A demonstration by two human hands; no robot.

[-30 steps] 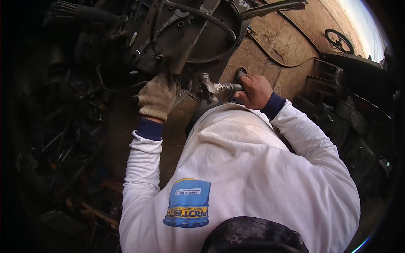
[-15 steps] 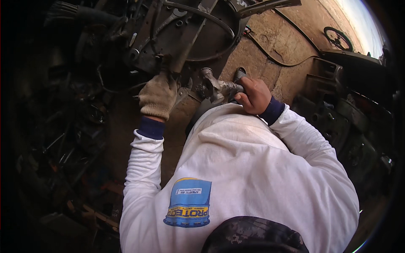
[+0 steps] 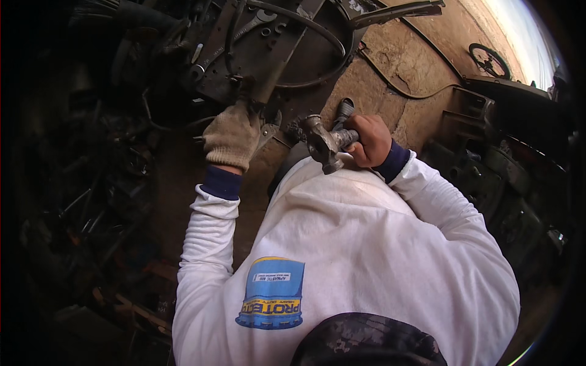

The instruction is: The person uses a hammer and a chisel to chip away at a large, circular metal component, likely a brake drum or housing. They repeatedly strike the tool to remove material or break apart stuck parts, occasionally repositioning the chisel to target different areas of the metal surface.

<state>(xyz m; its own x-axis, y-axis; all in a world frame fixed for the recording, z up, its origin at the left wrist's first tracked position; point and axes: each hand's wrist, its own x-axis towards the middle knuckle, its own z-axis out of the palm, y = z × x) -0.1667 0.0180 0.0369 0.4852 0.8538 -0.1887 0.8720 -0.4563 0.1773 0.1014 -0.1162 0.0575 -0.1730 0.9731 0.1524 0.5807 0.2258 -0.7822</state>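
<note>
My left hand (image 3: 232, 135), in a tan knitted glove, is closed around what looks like locking pliers (image 3: 267, 131). The jaw end shows right of the glove; most of the tool is hidden in the fist. Just beyond the glove, a long flat metal bar (image 3: 284, 61) slants up over a dark metal worktop (image 3: 299, 100). Bare and closed, my right hand (image 3: 370, 140) grips a hammer (image 3: 325, 146) by its short, rough metal handle. The hammer head is in front of my belly, apart from the worktop.
On the worktop lie a combination wrench (image 3: 253, 23), several nuts (image 3: 267, 32) and a bent metal rod (image 3: 332, 38). A cable (image 3: 403, 89) crosses the ground beyond my right hand. Dark metal parts (image 3: 473, 122) stand at the right, with a wheel (image 3: 489, 60) farther off.
The hammer head has swung toward my body and slightly right, away from the worktop edge. My left hand has hardly moved and keeps its hold.
</note>
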